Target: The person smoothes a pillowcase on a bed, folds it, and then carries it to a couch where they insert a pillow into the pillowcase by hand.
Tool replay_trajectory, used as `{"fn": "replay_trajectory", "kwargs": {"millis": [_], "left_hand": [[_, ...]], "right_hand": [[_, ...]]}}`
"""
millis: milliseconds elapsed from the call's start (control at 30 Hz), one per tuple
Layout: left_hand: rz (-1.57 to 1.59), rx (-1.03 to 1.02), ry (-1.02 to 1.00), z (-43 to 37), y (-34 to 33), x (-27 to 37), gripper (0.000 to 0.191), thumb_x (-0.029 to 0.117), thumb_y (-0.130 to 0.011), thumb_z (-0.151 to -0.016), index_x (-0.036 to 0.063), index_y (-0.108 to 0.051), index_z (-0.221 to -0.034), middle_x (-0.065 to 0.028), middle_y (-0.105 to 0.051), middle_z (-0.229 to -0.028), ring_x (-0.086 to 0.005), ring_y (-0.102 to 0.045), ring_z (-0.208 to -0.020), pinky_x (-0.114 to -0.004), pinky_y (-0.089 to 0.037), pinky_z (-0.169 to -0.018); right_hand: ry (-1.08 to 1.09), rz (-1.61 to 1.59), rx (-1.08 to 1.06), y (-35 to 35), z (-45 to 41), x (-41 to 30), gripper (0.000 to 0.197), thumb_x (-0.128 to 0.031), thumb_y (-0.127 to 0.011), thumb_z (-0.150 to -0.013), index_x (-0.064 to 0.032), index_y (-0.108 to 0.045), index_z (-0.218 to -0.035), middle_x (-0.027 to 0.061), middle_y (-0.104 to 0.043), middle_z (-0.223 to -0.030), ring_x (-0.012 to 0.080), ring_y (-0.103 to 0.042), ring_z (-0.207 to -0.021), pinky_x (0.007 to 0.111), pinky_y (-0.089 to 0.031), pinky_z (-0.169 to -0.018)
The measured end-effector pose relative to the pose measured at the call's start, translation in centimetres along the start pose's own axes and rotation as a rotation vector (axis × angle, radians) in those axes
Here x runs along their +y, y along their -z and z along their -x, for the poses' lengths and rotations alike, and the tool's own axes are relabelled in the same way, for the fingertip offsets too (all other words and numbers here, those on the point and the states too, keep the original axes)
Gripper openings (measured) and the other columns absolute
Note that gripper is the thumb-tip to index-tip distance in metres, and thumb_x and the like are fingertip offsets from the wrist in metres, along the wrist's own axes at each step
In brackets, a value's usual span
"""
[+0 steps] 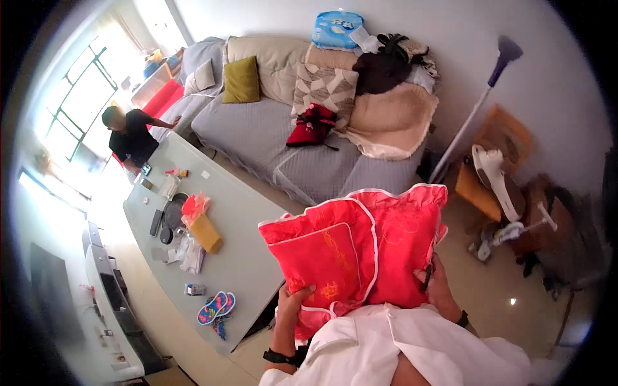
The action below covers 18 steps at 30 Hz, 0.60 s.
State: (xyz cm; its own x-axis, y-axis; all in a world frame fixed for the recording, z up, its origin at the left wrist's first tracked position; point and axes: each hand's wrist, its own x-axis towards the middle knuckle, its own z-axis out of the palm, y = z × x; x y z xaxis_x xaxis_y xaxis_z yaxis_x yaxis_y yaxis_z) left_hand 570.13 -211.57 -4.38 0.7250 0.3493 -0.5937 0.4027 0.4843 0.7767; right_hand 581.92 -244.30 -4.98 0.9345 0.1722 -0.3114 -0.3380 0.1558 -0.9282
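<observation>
A red quilted cloth article (338, 251) with white piping, ruffled edges and gold embroidery is held up before my white garment. My left hand (295, 304) grips its lower left side, with the thumb lying on the front. At the lower right edge, my right hand (437, 282) holds the cloth, its fingers partly hidden behind it. By that thumb is a small dark narrow thing (428, 276), too unclear to name. A flap or pocket with rounded piping covers the left half of the cloth. What lies behind it is hidden.
Left of me stands a long glass-topped table (236, 251) bearing colorful flip-flops (212, 309), a yellow box (206, 234) and a dark pan (175, 205). A person (133, 135) sits beyond it. Ahead is a grey-covered sofa (251, 130); a long-handled duster (463, 123) leans at right.
</observation>
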Motion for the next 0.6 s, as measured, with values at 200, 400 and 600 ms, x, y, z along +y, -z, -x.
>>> {"fn": "replay_trajectory", "kwargs": {"millis": [200, 400, 600], "left_hand": [[0.119, 0.145, -0.029, -2.1, -5.1, 1.0, 0.034, -0.003, -0.072, -0.073, -0.0018, -0.063, -0.106, -0.0116, -0.069, -0.099, -0.0199, -0.067, -0.084, -0.033, -0.054, -0.077], [0.156, 0.295, -0.013, -4.6, -7.5, 2.5, 0.033, -0.004, -0.072, -0.073, -0.003, -0.062, -0.104, -0.0123, -0.068, -0.1, -0.0209, -0.067, -0.084, -0.034, -0.055, -0.077], [0.189, 0.418, -0.008, -8.6, -7.8, 5.4, 0.034, -0.002, -0.073, -0.072, -0.0027, -0.063, -0.104, -0.0113, -0.068, -0.1, -0.0207, -0.066, -0.084, -0.034, -0.054, -0.078]], "right_hand": [[-0.145, -0.066, -0.168, 2.5, -8.6, -1.5, 0.064, 0.0, -0.068, -0.079, 0.0005, -0.039, -0.135, 0.0117, -0.054, -0.128, 0.0243, -0.052, -0.117, 0.037, -0.04, -0.103], [-0.17, -0.052, -0.255, 1.4, -15.5, -2.8, 0.063, 0.0, -0.069, -0.078, -0.0005, -0.041, -0.134, 0.01, -0.055, -0.127, 0.0214, -0.053, -0.115, 0.036, -0.04, -0.103], [-0.189, 0.013, -0.333, -1.6, -21.9, -3.8, 0.063, -0.001, -0.071, -0.077, -0.0003, -0.042, -0.133, 0.0103, -0.055, -0.128, 0.0208, -0.053, -0.115, 0.035, -0.04, -0.102]]}}
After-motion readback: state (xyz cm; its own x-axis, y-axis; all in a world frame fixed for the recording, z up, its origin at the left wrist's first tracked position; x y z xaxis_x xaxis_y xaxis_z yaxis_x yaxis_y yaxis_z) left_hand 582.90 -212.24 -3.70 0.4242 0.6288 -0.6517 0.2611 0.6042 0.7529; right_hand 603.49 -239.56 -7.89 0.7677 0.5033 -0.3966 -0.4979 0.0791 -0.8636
